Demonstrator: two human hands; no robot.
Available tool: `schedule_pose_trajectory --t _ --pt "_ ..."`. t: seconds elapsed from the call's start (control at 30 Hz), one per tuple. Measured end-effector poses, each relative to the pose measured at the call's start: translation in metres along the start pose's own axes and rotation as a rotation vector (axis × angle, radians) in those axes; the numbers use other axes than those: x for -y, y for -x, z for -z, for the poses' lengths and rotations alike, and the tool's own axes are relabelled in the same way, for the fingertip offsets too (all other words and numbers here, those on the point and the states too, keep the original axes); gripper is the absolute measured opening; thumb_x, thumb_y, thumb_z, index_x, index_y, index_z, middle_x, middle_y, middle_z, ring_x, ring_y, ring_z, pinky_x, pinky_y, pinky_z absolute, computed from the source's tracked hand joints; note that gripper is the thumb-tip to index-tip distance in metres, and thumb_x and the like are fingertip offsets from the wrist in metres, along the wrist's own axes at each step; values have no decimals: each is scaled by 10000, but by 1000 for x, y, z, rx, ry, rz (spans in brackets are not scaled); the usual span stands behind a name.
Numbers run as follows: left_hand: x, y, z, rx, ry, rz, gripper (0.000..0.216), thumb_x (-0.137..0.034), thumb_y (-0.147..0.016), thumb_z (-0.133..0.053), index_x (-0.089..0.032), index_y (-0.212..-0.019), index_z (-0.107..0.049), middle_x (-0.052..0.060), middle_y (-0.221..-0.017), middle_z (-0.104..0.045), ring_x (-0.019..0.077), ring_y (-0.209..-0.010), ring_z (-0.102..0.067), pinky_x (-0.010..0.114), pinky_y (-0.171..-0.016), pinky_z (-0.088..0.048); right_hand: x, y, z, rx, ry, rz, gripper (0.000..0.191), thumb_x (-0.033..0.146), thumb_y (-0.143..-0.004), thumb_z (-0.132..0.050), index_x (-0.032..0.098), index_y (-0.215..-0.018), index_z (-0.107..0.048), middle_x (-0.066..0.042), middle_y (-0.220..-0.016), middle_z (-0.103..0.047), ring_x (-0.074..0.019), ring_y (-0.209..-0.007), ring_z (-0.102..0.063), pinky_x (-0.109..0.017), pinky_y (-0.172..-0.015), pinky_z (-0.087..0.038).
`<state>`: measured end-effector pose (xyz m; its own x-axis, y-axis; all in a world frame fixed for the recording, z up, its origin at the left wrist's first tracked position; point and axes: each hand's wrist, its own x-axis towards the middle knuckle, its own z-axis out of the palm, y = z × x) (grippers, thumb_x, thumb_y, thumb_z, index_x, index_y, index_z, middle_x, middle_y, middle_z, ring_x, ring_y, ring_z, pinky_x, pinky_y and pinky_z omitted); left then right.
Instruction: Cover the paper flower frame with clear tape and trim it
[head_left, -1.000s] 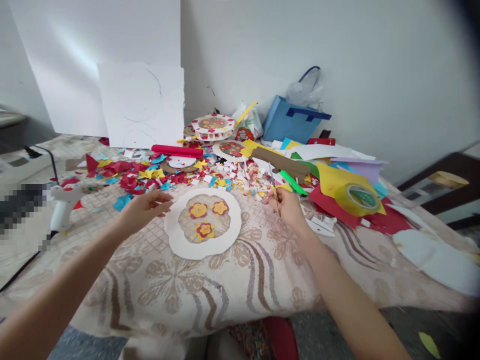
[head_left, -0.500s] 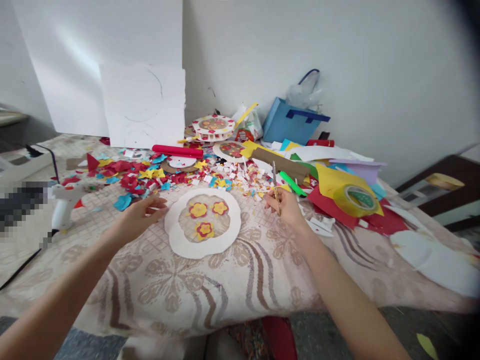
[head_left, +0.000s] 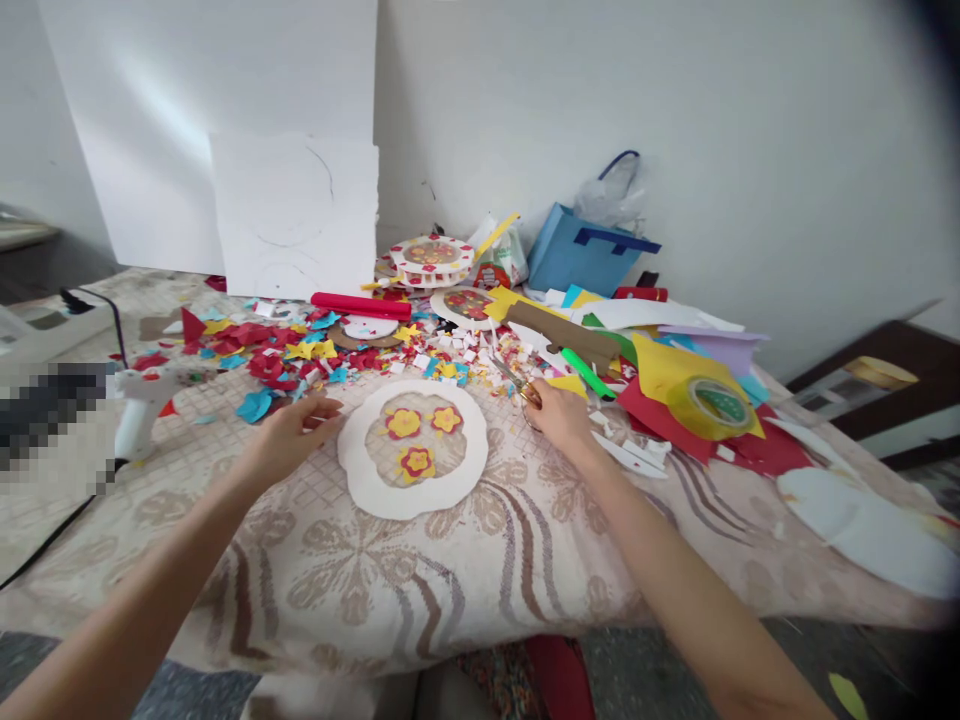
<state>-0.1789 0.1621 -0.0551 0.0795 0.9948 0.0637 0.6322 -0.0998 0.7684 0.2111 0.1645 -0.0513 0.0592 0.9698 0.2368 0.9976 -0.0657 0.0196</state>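
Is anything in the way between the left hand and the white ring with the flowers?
No, nothing visible. The left hand is just left of the ring; whether they touch, I can't tell. The scissors, in the right hand, are on the ring's other side.

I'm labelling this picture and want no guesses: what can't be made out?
All in the head view:
Scissors, handle loops: partly hidden by the right hand.
Blue bag, contents: hidden by its sides.
Tape roll, marks on its core: too small to read.
White oval piece, right end: lost at the blurred picture edge.
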Motion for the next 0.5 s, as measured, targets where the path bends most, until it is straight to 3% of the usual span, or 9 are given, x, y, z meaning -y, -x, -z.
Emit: schedule_pose_trajectory --t 0.23,0.5 --pt "3 2 -2 -28 -5 -15 485 -569 -673 -582 -171 -945 -632 96 -946 -696 228 -769 -644 332 -687 -514 -2 1 -4 -22 48 39 174 292 -839 -530 202 -960 -617 -73 -815 -680 -213 -758 -613 -258 -571 -308" --pt "-2 5 -2 -30 3 12 492 -563 -669 -588 -155 -939 -640 99 -929 -702 228 -756 -649 314 -654 -507 -2 2 -5 -23 91 70 182 293 -848 -532 192 -980 -606 -78 -838 -680 -217 -782 -616 -258 -593 -328"
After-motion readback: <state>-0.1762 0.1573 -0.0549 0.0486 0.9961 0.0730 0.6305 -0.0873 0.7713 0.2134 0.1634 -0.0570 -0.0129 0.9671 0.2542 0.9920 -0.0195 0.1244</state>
